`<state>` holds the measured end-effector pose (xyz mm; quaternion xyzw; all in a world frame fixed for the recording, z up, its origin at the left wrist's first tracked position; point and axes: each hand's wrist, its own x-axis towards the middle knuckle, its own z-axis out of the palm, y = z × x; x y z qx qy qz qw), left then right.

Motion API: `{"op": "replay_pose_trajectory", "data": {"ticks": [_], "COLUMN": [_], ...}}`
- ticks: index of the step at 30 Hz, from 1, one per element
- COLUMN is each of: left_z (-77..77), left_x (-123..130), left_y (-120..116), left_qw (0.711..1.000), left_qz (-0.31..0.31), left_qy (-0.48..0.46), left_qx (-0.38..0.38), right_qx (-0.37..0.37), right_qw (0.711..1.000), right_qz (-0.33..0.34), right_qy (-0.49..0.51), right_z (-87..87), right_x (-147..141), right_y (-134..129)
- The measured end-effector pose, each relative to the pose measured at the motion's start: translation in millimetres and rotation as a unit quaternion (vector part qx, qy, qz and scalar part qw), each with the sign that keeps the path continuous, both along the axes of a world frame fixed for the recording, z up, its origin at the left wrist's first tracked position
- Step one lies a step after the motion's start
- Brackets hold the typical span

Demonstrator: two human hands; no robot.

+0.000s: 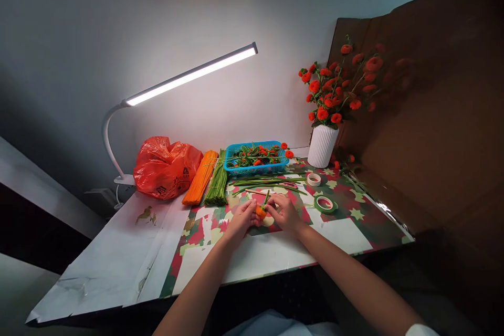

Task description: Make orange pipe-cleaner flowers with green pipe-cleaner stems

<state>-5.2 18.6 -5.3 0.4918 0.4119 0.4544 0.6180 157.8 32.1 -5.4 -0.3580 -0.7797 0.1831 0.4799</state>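
Over the front middle of the table, an orange flower (260,212) with a short green stem is between my two hands. My left hand (244,215) is closed round the flower head from the left. The fingers of my right hand (282,211) pinch at the green stem side just beneath the bloom. Behind my hands lie several long green stems (271,182) and a thin wooden-looking stick (255,191). A roll of green tape (326,203) lies to the right of my right hand, with a white tape roll (314,179) behind it.
A blue basket (255,170) of green leaves and red flowers stands at the back. Left of it are bundles of green pipe cleaners (216,184) and orange pipe cleaners (200,178), a red plastic bag (167,168) and a lit lamp (192,74). A white vase (323,146) holds red flowers, before cardboard (425,115).
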Motion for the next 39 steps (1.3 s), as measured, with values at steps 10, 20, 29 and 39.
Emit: {"op": "replay_pose_trajectory", "data": {"ticks": [10,20,29,39], "left_z": [5.7,0.1,2.4,6.3], "left_x": [3.5,5.8,6.9,-2.7], "left_y": [-8.4,-1.1,-1.6,0.5], "left_qw": [0.939,0.996,0.995,0.947], "left_qz": [0.078,0.023,-0.059,0.071], "left_qy": [0.219,0.031,-0.074,0.162], "left_qx": [0.254,0.084,-0.037,0.269], "right_qx": [-0.037,0.002,-0.028,-0.025], "right_qw": [0.998,1.0,0.996,0.999], "right_qz": [-0.024,0.001,0.038,-0.005], "right_qy": [0.033,0.006,0.077,0.025], "right_z": [0.4,1.6,0.9,2.8], "right_x": [-4.4,-0.1,-2.2,-2.4], "right_y": [-1.0,-1.8,-1.5,-3.0]}}
